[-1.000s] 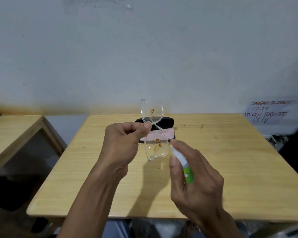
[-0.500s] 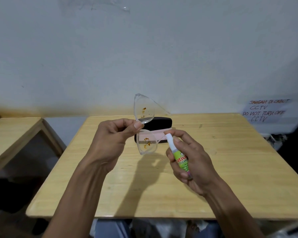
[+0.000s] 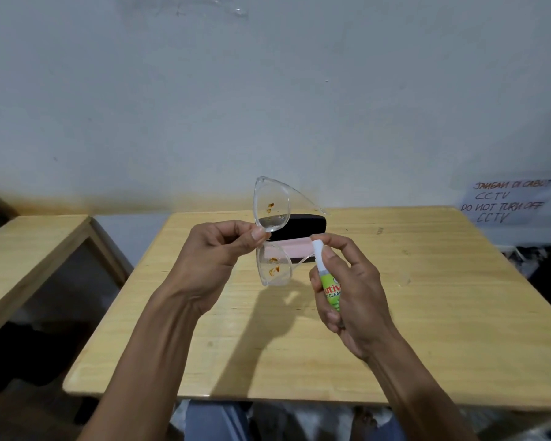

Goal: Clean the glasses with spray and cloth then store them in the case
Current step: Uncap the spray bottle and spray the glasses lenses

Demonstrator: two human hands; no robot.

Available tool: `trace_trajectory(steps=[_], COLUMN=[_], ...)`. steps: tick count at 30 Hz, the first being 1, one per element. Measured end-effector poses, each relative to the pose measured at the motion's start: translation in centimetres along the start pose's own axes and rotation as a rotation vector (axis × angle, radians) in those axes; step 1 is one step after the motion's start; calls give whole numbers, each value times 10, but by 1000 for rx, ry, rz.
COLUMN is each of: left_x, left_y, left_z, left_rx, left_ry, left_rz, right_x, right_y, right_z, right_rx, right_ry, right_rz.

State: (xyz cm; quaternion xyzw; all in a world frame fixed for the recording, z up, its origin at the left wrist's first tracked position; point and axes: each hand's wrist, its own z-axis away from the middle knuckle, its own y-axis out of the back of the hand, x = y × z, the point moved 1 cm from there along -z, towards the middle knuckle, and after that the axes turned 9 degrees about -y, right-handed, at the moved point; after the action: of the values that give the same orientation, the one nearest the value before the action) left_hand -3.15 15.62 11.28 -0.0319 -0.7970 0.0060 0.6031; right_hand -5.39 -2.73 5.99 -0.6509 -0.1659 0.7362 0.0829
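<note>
The left hand (image 3: 215,259) pinched smudged clear-framed glasses (image 3: 272,232) at the bridge; the right hand (image 3: 352,288) gripped a green spray bottle (image 3: 328,281) beside them, above the tabletop (image 3: 427,313).

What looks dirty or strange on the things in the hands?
Both lenses of the glasses carry orange-brown smears, one near the top, one below. The left hand pinches the frame at its middle, so the glasses stand on end. The right hand holds the spray bottle beside them.
</note>
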Motion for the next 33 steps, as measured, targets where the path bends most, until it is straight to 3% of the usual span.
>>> trace_trajectory(steps=[24, 33], left_x=[-16, -13], left_y=[-2, 5], left_z=[6, 9], left_rx=[-58, 13], left_ry=[34, 21], left_rz=[-10, -58], right_x=[-28, -24], right_y=[-17, 10], right_z=[-11, -1], right_rx=[105, 183], right_ry=[178, 245], right_rz=[-79, -8])
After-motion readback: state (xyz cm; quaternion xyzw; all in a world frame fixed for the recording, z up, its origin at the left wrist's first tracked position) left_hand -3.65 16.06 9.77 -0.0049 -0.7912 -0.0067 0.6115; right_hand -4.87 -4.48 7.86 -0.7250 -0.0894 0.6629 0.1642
